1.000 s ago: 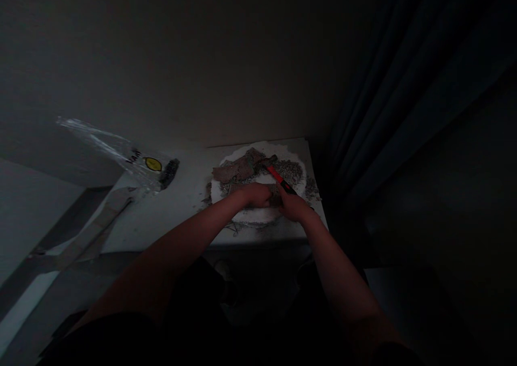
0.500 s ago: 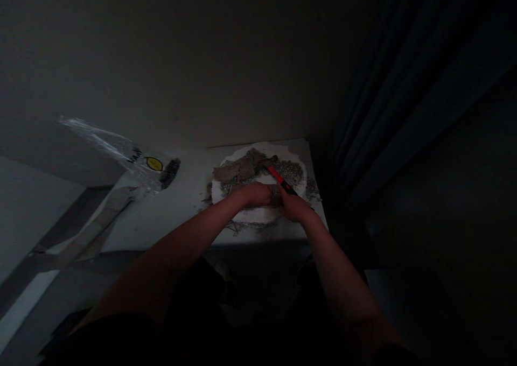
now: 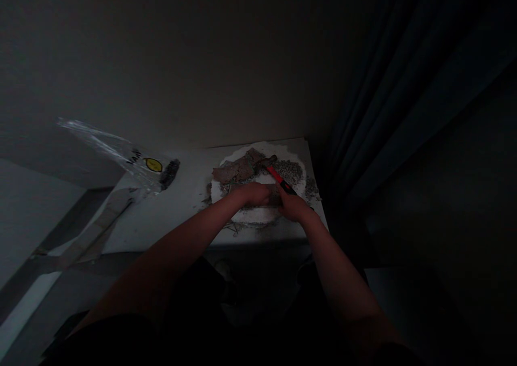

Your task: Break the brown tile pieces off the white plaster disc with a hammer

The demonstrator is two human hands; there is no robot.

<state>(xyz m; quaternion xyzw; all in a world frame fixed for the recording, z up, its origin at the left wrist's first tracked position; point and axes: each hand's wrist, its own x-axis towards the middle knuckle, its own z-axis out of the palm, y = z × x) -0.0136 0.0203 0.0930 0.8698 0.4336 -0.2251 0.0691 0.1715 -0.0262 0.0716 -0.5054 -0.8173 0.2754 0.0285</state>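
- A dim, plain wall [image 3: 226, 59] stands behind everything, with a dark curtain [image 3: 396, 113] on the right
- Against the wall, a pale table [image 3: 181, 199]
- On its right part, a round white mat [image 3: 250, 216] near the edges; a hard shove might tip debris off
- On the table's left, a clear plastic bag [image 3: 143, 167] with dark stuff inside
- On the mat, a rough grey slab [image 3: 275, 196] under the hands, and a broken chunk [image 3: 234, 169] behind it; rough edges could scrape bare skin
- A red and black hammer [image 3: 277, 175], which could slide if knocked
- The left hand [image 3: 257, 195], curled, and right hand [image 3: 294, 205], by the hammer's handle, touch the slab; I cannot tell how firmly either grips
- Loose gravel [image 3: 288, 172], which could scatter
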